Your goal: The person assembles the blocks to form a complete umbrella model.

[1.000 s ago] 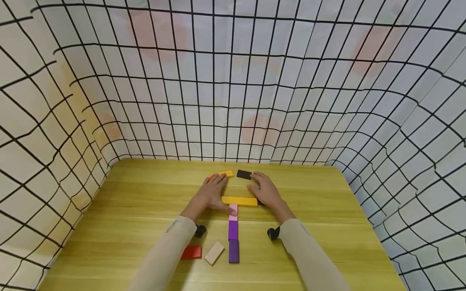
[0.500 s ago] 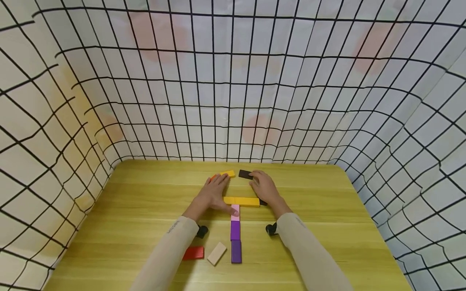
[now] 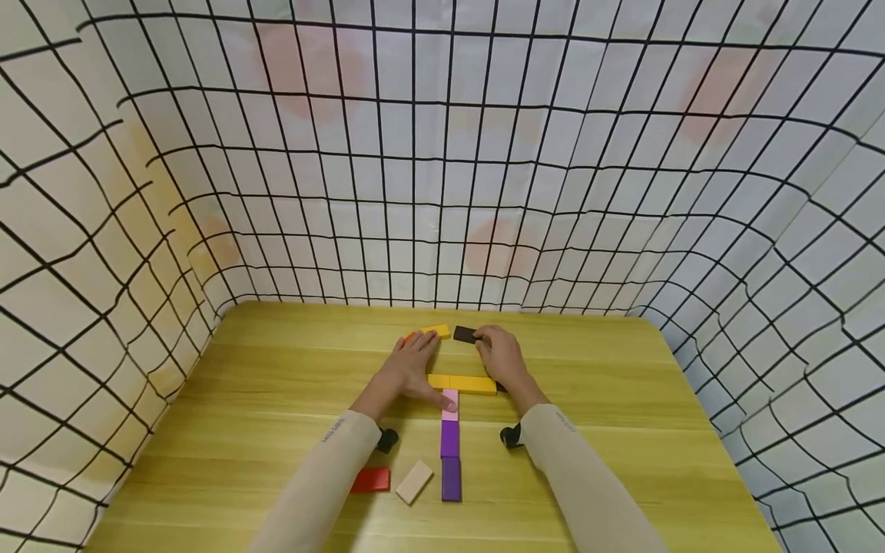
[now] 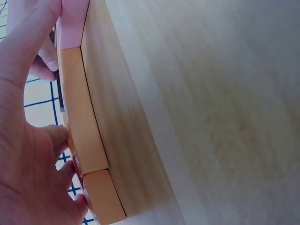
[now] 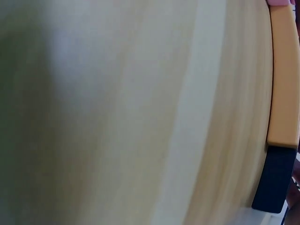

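Flat coloured blocks lie on the wooden table. In the head view my left hand [image 3: 404,374] is spread beside them, its fingertips at a red-orange block [image 3: 409,337] and a yellow block [image 3: 436,331] in the back row. Its thumb lies over the pink block [image 3: 451,396]. Between thumb and fingers, my right hand [image 3: 502,359] pinches the right end of a black block [image 3: 464,334] in that row. Nearer stands a row of yellow blocks [image 3: 466,384], which ends on the right in another black block [image 5: 275,179]. The left hand hides this row's left part.
A purple block [image 3: 450,438] and a dark purple block [image 3: 452,480] continue the line from the pink one toward the front. A red block [image 3: 373,480] and a beige block [image 3: 415,482] lie left of them. Black wire mesh [image 3: 442,207] encloses the table's back and sides.
The right hand's thumb and fingers have come together on the back black block's end. The left hand keeps its place on the blocks. The head view has shifted slightly.
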A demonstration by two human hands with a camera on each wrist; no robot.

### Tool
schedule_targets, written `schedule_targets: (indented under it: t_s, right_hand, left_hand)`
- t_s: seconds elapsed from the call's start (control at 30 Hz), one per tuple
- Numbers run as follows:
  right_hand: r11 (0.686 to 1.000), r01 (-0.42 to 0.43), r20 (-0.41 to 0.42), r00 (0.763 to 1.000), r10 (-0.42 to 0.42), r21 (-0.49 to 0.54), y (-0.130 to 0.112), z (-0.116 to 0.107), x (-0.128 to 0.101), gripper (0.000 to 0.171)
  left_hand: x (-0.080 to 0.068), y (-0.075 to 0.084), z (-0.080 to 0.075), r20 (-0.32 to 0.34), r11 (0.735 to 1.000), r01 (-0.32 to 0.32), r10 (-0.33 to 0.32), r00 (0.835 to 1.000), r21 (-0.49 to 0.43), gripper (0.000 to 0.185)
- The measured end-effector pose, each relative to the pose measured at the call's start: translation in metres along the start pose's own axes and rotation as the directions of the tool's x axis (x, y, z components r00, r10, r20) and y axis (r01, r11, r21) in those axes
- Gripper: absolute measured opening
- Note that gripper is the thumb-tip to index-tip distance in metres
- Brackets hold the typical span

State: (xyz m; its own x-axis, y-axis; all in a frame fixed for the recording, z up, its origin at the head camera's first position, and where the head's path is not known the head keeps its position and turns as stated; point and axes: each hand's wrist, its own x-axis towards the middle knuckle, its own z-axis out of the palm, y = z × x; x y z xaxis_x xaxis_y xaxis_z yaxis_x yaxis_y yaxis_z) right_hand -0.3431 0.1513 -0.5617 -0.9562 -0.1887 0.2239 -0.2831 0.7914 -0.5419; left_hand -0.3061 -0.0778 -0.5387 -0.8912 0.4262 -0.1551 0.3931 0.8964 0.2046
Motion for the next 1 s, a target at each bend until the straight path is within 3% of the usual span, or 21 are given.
schedule_targets:
  t_s: [0.37, 0.67, 1.0]
  right_hand:
    - [1.0, -0.01, 0.018, 1.0, 0.01, -0.014, -0.006, -0.003, 0.0, 0.018]
    - [0.998, 0.005, 0.056, 0.998, -0.009, 0.067, -0.002, -0.017, -0.014, 0.046]
    - [0.997, 0.031, 0.133, 0.991, -0.022, -0.065, 0.002, -0.034, -0.041, 0.062]
  left_hand:
    - [0.0, 0.001, 0.001, -0.023, 1.0, -0.01, 0.01, 1.0, -0.006, 0.147]
    - [-0.002, -0.001, 0.003, -0.051, 1.0, -0.019, 0.017, 0.999, -0.023, 0.145]
    - [-0.002, -0.002, 0.005, -0.071, 0.999, -0.037, 0.036, 0.997, -0.017, 0.143]
